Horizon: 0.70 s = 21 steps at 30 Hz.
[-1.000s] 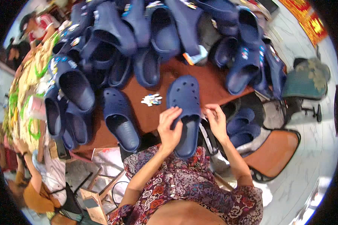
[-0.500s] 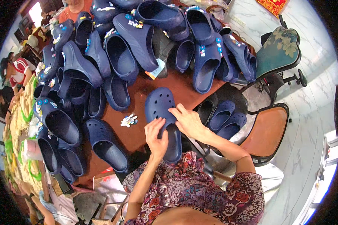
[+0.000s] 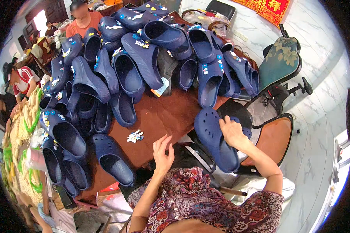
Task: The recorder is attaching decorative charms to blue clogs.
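My right hand grips a navy blue clog by its side, out past the table's right edge. The clog's upper has round holes and carries no charms that I can see. My left hand is empty, its fingers apart, over the table's near edge. A small pile of white and blue shoe charms lies on the brown table, left of and beyond that hand. Nearer the front lies another plain navy clog.
Heaped navy clogs, many with charms, cover the table's far and left sides. To the right stand a tan-seated chair and a chair with a green flowered back. A person in orange is beyond the heap; another in red and white is far left.
My left hand has let go of the clog. My right hand has carried it rightward, off the table's edge. The view has tilted up slightly.
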Each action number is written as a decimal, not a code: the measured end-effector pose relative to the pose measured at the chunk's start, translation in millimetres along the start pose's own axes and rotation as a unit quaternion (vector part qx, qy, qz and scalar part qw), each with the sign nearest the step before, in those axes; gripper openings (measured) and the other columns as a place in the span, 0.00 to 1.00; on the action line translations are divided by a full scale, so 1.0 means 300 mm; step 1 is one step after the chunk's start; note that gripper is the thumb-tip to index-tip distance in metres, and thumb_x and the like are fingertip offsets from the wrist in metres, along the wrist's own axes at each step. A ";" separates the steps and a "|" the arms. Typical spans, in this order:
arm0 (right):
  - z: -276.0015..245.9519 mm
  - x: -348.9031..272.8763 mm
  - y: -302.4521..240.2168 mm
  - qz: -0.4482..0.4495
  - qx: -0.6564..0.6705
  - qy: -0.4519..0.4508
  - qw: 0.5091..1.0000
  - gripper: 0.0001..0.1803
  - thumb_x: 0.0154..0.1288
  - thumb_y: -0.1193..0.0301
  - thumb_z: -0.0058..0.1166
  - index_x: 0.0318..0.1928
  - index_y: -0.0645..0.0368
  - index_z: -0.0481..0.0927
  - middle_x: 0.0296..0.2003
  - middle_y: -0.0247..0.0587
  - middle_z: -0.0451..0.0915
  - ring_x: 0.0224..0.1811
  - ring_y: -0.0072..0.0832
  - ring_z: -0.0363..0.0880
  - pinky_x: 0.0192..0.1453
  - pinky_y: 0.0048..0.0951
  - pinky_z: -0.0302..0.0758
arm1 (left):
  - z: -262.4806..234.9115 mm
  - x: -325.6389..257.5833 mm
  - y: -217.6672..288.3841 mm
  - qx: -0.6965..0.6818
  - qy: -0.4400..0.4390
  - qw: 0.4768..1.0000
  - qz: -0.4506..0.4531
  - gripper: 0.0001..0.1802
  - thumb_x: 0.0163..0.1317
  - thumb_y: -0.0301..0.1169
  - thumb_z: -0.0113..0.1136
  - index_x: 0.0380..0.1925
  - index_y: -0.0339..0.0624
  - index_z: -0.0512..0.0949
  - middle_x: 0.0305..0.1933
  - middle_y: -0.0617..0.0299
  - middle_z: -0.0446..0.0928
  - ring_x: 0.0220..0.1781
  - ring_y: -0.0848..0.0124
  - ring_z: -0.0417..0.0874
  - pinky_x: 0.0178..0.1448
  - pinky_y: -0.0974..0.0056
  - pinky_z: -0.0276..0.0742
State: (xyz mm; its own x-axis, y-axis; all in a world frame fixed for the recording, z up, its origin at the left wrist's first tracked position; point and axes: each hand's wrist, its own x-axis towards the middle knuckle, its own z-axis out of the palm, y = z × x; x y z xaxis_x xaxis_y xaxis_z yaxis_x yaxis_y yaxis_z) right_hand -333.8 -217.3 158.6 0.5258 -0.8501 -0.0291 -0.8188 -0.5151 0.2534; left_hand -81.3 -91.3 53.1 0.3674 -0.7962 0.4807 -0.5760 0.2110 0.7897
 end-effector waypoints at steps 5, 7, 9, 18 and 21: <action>0.108 -0.018 0.106 0.070 -0.041 -0.109 0.991 0.18 0.54 0.76 0.57 0.47 0.68 0.75 0.45 0.53 0.79 0.41 0.45 0.84 0.41 0.42 0.82 | -0.002 0.012 -0.062 0.049 0.000 0.998 0.043 0.20 0.56 0.20 0.58 0.50 0.41 0.79 0.55 0.49 0.76 0.55 0.51 0.75 0.60 0.53 0.72; 0.120 -0.022 0.134 0.047 -0.073 -0.198 0.976 0.15 0.56 0.74 0.57 0.45 0.67 0.81 0.46 0.54 0.82 0.45 0.43 0.85 0.46 0.39 0.82 | -0.005 0.009 -0.081 0.071 -0.011 0.997 0.028 0.20 0.56 0.21 0.59 0.51 0.40 0.79 0.55 0.49 0.75 0.56 0.51 0.74 0.61 0.53 0.71; 0.103 0.014 0.162 0.113 -0.077 -0.304 0.943 0.13 0.56 0.71 0.57 0.41 0.60 0.87 0.44 0.50 0.85 0.50 0.37 0.85 0.50 0.35 0.81 | -0.004 0.001 -0.112 0.082 -0.017 0.996 0.020 0.20 0.56 0.22 0.59 0.51 0.39 0.78 0.55 0.48 0.75 0.57 0.50 0.74 0.62 0.52 0.71; 0.495 0.015 0.416 0.218 -0.085 -0.261 0.937 0.14 0.60 0.66 0.55 0.42 0.53 0.88 0.45 0.44 0.86 0.48 0.35 0.86 0.47 0.32 0.82 | -0.003 -0.021 -0.154 0.110 -0.052 0.992 0.030 0.19 0.55 0.21 0.58 0.50 0.36 0.78 0.55 0.47 0.75 0.58 0.49 0.73 0.63 0.52 0.70; 0.574 0.003 0.445 0.213 -0.087 -0.286 0.930 0.17 0.60 0.62 0.56 0.45 0.55 0.87 0.47 0.44 0.85 0.49 0.35 0.85 0.46 0.35 0.83 | -0.001 -0.024 -0.151 0.120 -0.054 0.990 0.047 0.19 0.55 0.21 0.59 0.49 0.36 0.78 0.54 0.48 0.75 0.59 0.48 0.73 0.63 0.51 0.70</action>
State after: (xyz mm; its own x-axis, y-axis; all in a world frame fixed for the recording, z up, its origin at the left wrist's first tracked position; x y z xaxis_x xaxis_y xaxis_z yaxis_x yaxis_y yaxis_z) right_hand -482.3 -305.7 26.0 -0.0869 -0.9177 -0.3876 -0.8492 -0.1352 0.5105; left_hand -57.7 -95.0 13.8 0.2312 -0.8384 0.4937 -0.7652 0.1567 0.6245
